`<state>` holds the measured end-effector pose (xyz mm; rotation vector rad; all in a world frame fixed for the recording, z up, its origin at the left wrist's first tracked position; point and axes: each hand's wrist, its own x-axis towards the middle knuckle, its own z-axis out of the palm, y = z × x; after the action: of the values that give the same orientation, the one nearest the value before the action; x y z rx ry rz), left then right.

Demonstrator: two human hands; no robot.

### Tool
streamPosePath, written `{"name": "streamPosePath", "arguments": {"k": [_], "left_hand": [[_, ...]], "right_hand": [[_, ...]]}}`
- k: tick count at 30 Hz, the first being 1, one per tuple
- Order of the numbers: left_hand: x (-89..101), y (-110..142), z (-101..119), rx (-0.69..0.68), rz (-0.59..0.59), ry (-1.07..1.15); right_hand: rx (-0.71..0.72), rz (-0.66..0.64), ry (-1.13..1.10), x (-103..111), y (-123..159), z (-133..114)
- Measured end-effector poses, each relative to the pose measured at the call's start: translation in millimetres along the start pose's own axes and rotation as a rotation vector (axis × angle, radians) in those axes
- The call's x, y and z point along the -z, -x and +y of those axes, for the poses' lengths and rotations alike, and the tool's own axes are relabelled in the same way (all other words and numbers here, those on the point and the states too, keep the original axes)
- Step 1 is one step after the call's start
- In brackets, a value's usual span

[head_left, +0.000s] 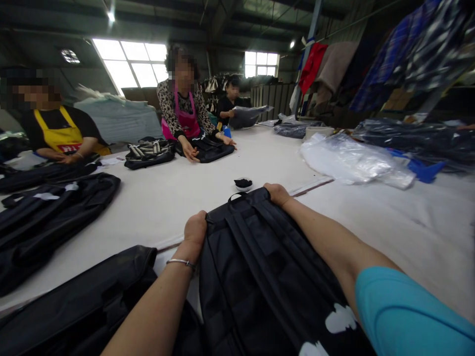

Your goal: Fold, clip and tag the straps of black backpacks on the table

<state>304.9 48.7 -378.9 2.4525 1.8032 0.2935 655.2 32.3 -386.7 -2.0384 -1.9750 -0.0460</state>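
Note:
A black backpack lies in front of me, its shoulder straps facing up and its top handle at the far end. My left hand is closed on the left top corner; a bracelet circles that wrist. At the right top corner my right hand grips the edge, fingers wrapped under and partly hidden. White wrapping shows on the lower ends of the straps. Just beyond the handle sits a small white bowl with black bits in it. Another black bag lies to my left, partly behind my forearm.
More black bags lie on the white table at left. Across it, a person in a pink apron handles a black bag; another wears a yellow apron. Clear plastic bags are piled at right, near hanging clothes.

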Motion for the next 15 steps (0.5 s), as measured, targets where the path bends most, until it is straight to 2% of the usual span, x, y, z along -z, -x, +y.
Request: {"name": "streamPosePath", "arguments": {"k": [5, 15], "left_hand": [[-0.5, -4.0, -1.3, 0.059, -0.036, 0.003], [4.7, 3.1, -3.1, 0.093, -0.056, 0.104]], "right_hand": [[-0.089, -0.004, 0.083, -2.5, 3.1, -4.1], [-0.125, -0.055, 0.167, -2.1, 7.4, -3.4]]}}
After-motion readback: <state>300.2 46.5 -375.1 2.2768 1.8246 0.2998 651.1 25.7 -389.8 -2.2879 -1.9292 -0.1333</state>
